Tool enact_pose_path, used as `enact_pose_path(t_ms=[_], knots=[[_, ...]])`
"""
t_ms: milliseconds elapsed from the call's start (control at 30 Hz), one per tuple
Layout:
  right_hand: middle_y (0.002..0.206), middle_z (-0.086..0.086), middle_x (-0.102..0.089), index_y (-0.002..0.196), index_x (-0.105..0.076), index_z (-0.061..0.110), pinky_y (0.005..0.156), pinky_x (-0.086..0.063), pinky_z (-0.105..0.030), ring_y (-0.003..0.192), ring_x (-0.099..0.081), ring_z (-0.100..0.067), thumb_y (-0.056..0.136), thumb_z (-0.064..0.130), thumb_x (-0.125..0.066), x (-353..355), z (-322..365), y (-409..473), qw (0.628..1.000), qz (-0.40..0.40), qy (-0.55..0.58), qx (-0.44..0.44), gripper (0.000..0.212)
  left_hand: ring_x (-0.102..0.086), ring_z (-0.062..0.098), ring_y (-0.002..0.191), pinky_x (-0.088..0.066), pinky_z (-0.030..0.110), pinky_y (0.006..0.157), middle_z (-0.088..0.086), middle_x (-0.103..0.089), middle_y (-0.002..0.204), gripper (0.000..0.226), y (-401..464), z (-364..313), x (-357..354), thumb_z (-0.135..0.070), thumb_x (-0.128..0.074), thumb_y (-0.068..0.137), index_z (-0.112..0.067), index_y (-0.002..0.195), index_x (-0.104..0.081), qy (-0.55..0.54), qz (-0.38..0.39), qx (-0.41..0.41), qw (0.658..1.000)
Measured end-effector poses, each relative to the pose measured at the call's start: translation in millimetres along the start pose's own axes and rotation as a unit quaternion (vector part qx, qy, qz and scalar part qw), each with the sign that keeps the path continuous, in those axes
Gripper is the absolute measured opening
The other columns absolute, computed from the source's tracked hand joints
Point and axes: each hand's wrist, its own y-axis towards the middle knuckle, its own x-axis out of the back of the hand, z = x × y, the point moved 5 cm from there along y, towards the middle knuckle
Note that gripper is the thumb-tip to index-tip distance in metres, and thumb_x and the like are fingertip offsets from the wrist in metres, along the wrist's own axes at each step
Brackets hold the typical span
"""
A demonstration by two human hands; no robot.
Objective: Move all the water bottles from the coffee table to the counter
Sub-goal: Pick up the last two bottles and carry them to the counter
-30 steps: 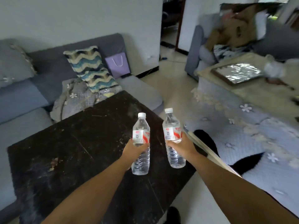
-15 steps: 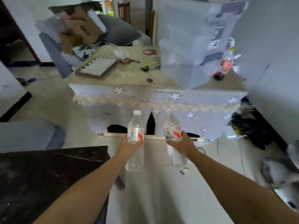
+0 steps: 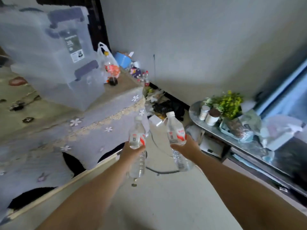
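Observation:
I carry two clear water bottles with white caps and red-and-white labels over the pale floor. My left hand (image 3: 131, 151) grips the left bottle (image 3: 137, 140) round its middle, upright. My right hand (image 3: 186, 146) grips the right bottle (image 3: 176, 133) the same way, tilted slightly left. A grey metal counter (image 3: 221, 130) with a rounded end stands to the right, just beyond my right hand. The coffee table is out of view.
A table under a grey flowered cloth (image 3: 93, 130) fills the left, bearing clear storage boxes (image 3: 54, 63) and a soda bottle (image 3: 110, 68). On the counter stand a potted plant (image 3: 227, 103), jars and plastic bags. Clutter and a cable lie on the floor by the wall.
The view has swung right, away from the coffee table and sofa, past the cloth-covered table toward the counter. Both hands have kept their bottles, held out in front.

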Motion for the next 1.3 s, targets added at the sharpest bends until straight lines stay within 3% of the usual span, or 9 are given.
enact_pose_path(t_ms=[100,300,433,567,700,833,1000,1133,1300], knots=[[0.105,0.005,-0.064,0.119,-0.051,0.021,0.085,-0.049,-0.033,0.098,-0.063,-0.020,0.072,0.046,-0.078,55,-52,-7,0.993,-0.074,0.053,-0.075,0.060,-0.070,0.017,0.086,-0.054,0.026,0.064,0.004,-0.071,0.096,0.053,12,-33,-73,-0.044,-0.078,0.065,-0.018,0.107,-0.059,0.063,0.074,-0.043,0.994],[0.123,-0.005,-0.065,0.133,-0.047,0.018,0.083,-0.044,-0.031,0.110,-0.062,-0.026,0.076,0.046,-0.076,133,-132,-45,0.957,-0.198,0.090,-0.192,0.070,-0.067,0.025,0.092,-0.055,0.035,0.082,0.004,-0.068,0.101,0.052,17,-85,-208,-0.038,-0.078,0.071,-0.021,0.113,-0.054,0.165,0.227,-0.107,0.954],[0.120,-0.004,-0.066,0.132,-0.049,0.017,0.083,-0.047,-0.031,0.106,-0.063,-0.025,0.071,0.047,-0.078,172,-178,-94,0.901,-0.306,0.157,-0.264,0.073,-0.069,0.026,0.085,-0.055,0.030,0.070,0.011,-0.071,0.105,0.060,-11,-116,-302,-0.038,-0.080,0.065,-0.017,0.116,-0.057,0.222,0.348,-0.150,0.899],[0.115,-0.002,-0.067,0.128,-0.052,0.020,0.093,-0.053,-0.043,0.101,-0.065,-0.024,0.066,0.051,-0.078,177,-218,-152,0.841,-0.388,0.209,-0.313,0.074,-0.067,0.024,0.093,-0.051,0.029,0.075,0.006,-0.071,0.107,0.062,-54,-116,-368,-0.044,-0.080,0.063,-0.019,0.116,-0.060,0.273,0.420,-0.189,0.844],[0.108,-0.004,-0.063,0.124,-0.051,0.010,0.079,-0.047,-0.031,0.092,-0.058,-0.022,0.074,0.033,-0.079,175,-249,-230,0.755,-0.472,0.247,-0.382,0.062,-0.071,0.026,0.090,-0.058,0.034,0.078,0.010,-0.073,0.102,0.063,-116,-91,-429,-0.037,-0.081,0.054,-0.014,0.110,-0.064,0.306,0.499,-0.179,0.790],[0.113,-0.009,-0.064,0.124,-0.050,0.009,0.087,-0.049,-0.035,0.094,-0.058,-0.023,0.075,0.032,-0.079,171,-282,-302,0.694,-0.521,0.266,-0.420,0.062,-0.071,0.028,0.088,-0.058,0.041,0.086,0.008,-0.074,0.098,0.078,-181,-56,-474,-0.051,-0.078,0.038,-0.015,0.106,-0.065,0.332,0.568,-0.194,0.728],[0.103,-0.005,-0.062,0.122,-0.054,0.012,0.082,-0.043,-0.030,0.094,-0.058,-0.025,0.079,0.032,-0.076,171,-329,-384,0.633,-0.567,0.274,-0.451,0.053,-0.066,0.028,0.099,-0.053,0.037,0.091,0.006,-0.069,0.107,0.054,-287,-26,-513,-0.029,-0.081,0.069,-0.016,0.117,-0.059,0.341,0.625,-0.223,0.666],[0.114,-0.008,-0.066,0.123,-0.053,0.016,0.086,-0.047,-0.034,0.099,-0.061,-0.027,0.078,0.037,-0.076,187,-378,-436,0.616,-0.578,0.285,-0.453,0.055,-0.063,0.027,0.108,-0.049,0.042,0.100,0.004,-0.067,0.116,0.063,-366,0,-556,-0.028,-0.081,0.070,-0.018,0.126,-0.053,0.344,0.651,-0.234,0.634],[0.100,-0.003,-0.068,0.107,-0.058,0.022,0.084,-0.050,-0.033,0.089,-0.062,-0.022,0.078,0.035,-0.076,225,-437,-507,0.631,-0.565,0.275,-0.455,0.037,-0.059,0.029,0.113,-0.045,0.033,0.093,0.009,-0.062,0.124,0.064,-452,30,-603,-0.028,-0.078,0.075,-0.012,0.130,-0.049,0.355,0.647,-0.224,0.637]])
